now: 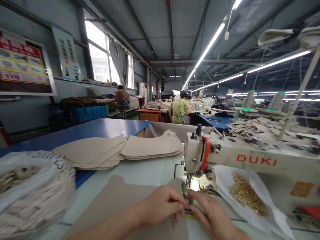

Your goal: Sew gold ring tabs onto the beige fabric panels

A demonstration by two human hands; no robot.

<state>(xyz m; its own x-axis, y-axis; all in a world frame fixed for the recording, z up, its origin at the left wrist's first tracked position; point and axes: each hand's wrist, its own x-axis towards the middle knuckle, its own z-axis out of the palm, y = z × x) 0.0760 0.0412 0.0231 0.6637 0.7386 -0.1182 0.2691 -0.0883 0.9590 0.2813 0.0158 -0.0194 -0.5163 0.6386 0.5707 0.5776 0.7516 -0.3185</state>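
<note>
My left hand (pixel 162 204) rests on a flat beige cut piece (pixel 120 206) lying on the sewing table, its fingers pinched together at the piece's edge just in front of the needle. My right hand (pixel 212 215) meets it from the right, fingers closed on the same edge under the presser foot (pixel 190 186). The white DUKI sewing machine (pixel 250 160) stands right behind both hands. What the fingertips pinch besides the piece is too small to tell.
Two stacks of beige cut pieces (pixel 120 150) lie on the table behind. A plastic bag of pale parts (pixel 32 190) sits at the left. Gold metal bits (pixel 247 195) lie on white plastic under the machine arm. Other workers sit at benches further back.
</note>
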